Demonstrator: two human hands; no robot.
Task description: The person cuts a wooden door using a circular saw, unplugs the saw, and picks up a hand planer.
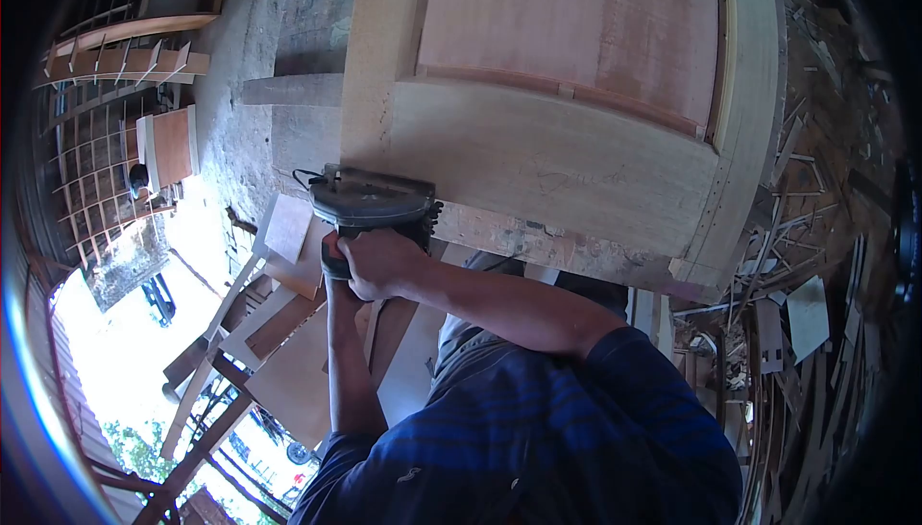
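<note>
A dark handheld power tool (373, 200) with a red-trimmed handle is at the near left corner of a panelled wooden door (547, 155). Its exact kind is unclear. My right hand (382, 262) reaches across my body and is closed on the handle side of the tool. My left hand (344, 289) comes up from below to the same handle, its fingers mostly hidden behind the right hand; it looks closed there too. The door has a pale frame around a reddish inset panel and lies on a worn workbench (528, 235).
Boards and sheet offcuts (298, 362) lean in a pile at the lower left. Wood scraps and thin strips (802, 189) litter the ground on the right. Slatted wooden frames (125, 69) stand at the upper left, beside another panel (173, 147). A bright opening lies at the left.
</note>
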